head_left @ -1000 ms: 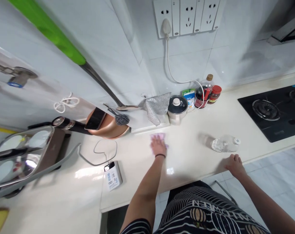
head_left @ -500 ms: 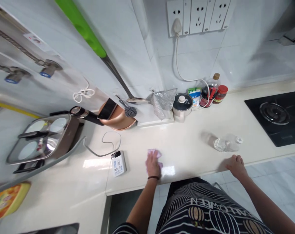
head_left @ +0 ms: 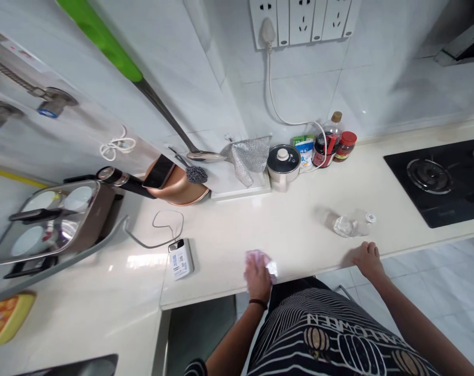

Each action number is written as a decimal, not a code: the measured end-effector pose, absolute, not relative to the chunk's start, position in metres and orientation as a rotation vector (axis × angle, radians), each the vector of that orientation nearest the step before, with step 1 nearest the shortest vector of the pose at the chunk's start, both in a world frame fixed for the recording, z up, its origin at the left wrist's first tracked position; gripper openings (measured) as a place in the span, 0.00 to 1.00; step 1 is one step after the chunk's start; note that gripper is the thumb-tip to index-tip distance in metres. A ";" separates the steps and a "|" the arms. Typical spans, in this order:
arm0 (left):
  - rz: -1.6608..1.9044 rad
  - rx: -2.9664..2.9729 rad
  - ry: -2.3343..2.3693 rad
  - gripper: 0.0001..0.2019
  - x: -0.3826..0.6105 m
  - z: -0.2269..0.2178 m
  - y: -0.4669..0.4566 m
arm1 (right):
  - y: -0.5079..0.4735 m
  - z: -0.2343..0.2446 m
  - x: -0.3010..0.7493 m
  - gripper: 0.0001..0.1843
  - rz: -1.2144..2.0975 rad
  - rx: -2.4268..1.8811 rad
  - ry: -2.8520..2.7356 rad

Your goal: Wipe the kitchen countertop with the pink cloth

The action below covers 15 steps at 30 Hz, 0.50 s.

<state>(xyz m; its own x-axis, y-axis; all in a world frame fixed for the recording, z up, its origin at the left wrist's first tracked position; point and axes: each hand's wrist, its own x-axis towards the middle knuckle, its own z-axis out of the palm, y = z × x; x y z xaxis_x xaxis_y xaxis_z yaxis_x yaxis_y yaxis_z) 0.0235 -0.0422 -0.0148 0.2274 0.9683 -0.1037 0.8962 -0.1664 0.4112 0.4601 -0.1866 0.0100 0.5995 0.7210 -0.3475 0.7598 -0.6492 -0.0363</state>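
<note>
My left hand point(head_left: 257, 282) presses a lilac cleaning cloth point(head_left: 256, 255) flat on the white countertop point(head_left: 295, 224), close to the front edge. The cloth shows past the fingertips and beside the hand; the palm hides the rest. At the counter's front edge, further right, rests my right hand point(head_left: 370, 262), its fingers curled in and no object showing in them. Just beyond it a clear plastic bottle point(head_left: 354, 224) lies on its side. Left of the cloth is a white power bank point(head_left: 180, 259) with a grey cable attached.
A black gas stove point(head_left: 440, 183) sits at right. Along the wall stand a small lidded pot point(head_left: 284, 166), a red-capped jar point(head_left: 344, 146) and a copper-coloured pan point(head_left: 182, 188). A green-handled spatula point(head_left: 107, 44) hangs in front. At left is a pan holding dishes point(head_left: 93, 209).
My left hand and the cloth have moved right and nearer to the front edge. My right hand stays at the edge. The whole view has shifted slightly.
</note>
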 end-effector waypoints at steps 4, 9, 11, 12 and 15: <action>0.131 2.377 0.882 0.33 0.122 -0.023 -0.060 | -0.186 0.009 0.461 0.45 -0.563 2.774 1.241; 0.170 2.423 0.511 0.24 0.180 -0.024 -0.045 | -0.186 0.006 0.464 0.47 -0.607 2.817 1.220; 0.185 2.435 0.564 0.24 0.166 -0.024 -0.038 | -0.187 0.004 0.464 0.47 -0.609 2.841 1.228; 0.184 2.438 0.630 0.24 0.151 -0.023 -0.035 | -0.188 0.003 0.464 0.47 -0.599 2.854 1.237; 0.153 2.414 0.958 0.28 0.087 -0.018 -0.019 | -0.191 -0.001 0.463 0.45 -0.526 2.879 1.306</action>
